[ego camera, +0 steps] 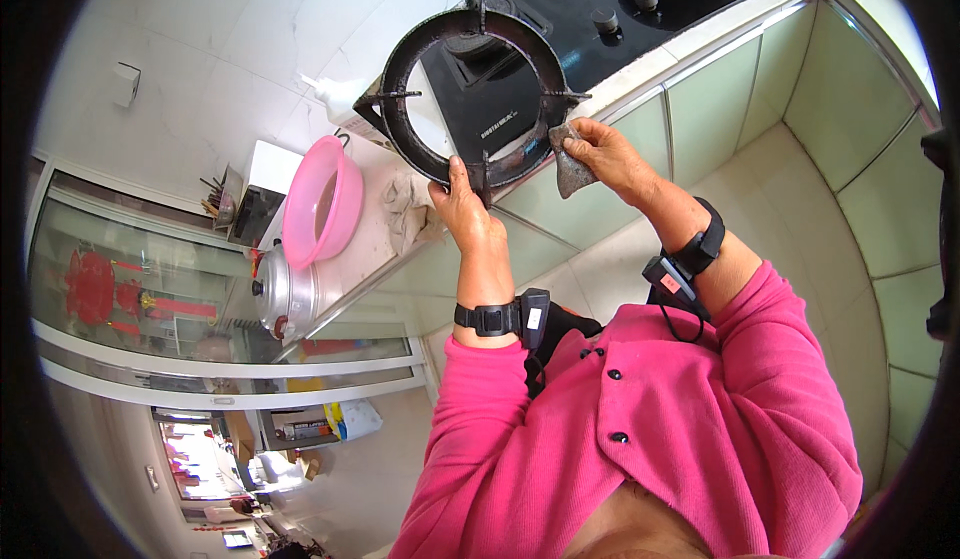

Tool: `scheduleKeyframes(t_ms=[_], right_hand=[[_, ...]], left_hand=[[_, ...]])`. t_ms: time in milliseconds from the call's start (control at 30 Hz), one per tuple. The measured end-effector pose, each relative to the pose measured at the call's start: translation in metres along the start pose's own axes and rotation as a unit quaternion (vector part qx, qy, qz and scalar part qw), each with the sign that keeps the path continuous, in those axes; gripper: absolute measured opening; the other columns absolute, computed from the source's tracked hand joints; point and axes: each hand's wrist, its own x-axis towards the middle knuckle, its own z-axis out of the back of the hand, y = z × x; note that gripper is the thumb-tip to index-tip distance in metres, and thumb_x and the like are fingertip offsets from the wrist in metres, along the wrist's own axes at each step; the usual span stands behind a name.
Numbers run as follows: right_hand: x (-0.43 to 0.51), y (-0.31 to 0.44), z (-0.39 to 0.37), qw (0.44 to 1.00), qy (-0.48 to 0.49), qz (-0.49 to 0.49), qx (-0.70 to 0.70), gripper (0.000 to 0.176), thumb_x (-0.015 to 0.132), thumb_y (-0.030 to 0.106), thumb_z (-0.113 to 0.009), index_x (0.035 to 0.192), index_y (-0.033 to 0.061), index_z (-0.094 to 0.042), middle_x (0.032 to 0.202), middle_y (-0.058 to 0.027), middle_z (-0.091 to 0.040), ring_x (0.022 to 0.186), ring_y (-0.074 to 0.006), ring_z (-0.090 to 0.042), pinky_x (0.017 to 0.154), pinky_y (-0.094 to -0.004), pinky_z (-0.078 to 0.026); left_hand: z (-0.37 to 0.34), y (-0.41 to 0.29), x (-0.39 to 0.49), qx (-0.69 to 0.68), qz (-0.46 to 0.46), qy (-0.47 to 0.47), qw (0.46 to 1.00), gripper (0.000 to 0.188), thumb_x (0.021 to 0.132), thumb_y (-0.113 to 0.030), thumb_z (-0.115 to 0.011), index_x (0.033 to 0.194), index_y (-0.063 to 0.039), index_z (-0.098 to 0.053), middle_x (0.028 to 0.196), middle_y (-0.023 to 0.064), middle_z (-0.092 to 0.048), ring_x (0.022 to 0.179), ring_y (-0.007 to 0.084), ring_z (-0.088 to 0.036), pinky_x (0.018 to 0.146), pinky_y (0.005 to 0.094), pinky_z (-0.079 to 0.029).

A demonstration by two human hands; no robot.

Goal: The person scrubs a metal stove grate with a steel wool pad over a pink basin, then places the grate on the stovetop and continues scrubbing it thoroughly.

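My left hand [469, 210] grips the lower edge of a round black cast-iron pan support [396, 120], raised in front of the gas hob. The ring has several prongs and looks worn and stained. My right hand [606, 155] pinches a grey-brown scouring pad [574, 169] at the ring's lower right side; whether the pad touches the metal I cannot tell. Through the ring shows the black glass hob [480, 105] with a burner [480, 40] that has no support over it.
Left on the counter are a crumpled cloth [409, 210], a pink plastic basin [324, 203], a lidded metal pot [289, 289] and a white bottle [337, 98]. Hob knobs [604, 20] stand at the upper right. Green cabinet doors [712, 101] run below the counter edge.
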Motion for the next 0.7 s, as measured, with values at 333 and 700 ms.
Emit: scheduleKeyframes(t_ms=[333,700], right_hand=[[-0.003,0.018,-0.005,0.997,-0.041,0.038,-0.055,0.021,0.098,0.018,-0.057,0.113,0.0030,-0.059,0.093,0.0008,-0.061,0.083,-0.0077,-0.056,0.074,-0.0252,-0.049],[0.001,0.034,0.004,0.990,-0.071,0.065,-0.101,0.021,0.098,0.019,-0.058,0.111,0.0026,-0.060,0.091,0.0010,-0.060,0.081,-0.0072,-0.056,0.070,-0.0246,-0.050]], left_hand=[[-0.010,-0.002,-0.005,-0.028,-0.025,0.064,0.997,0.032,0.093,-0.014,-0.067,0.116,-0.003,-0.048,0.110,0.0062,-0.059,0.099,0.0152,-0.057,0.090,0.0305,-0.047],[-0.028,-0.006,0.005,-0.021,0.033,0.089,0.995,0.035,0.092,-0.015,-0.067,0.119,-0.003,-0.048,0.117,0.0094,-0.059,0.104,0.0196,-0.058,0.091,0.0343,-0.050]])
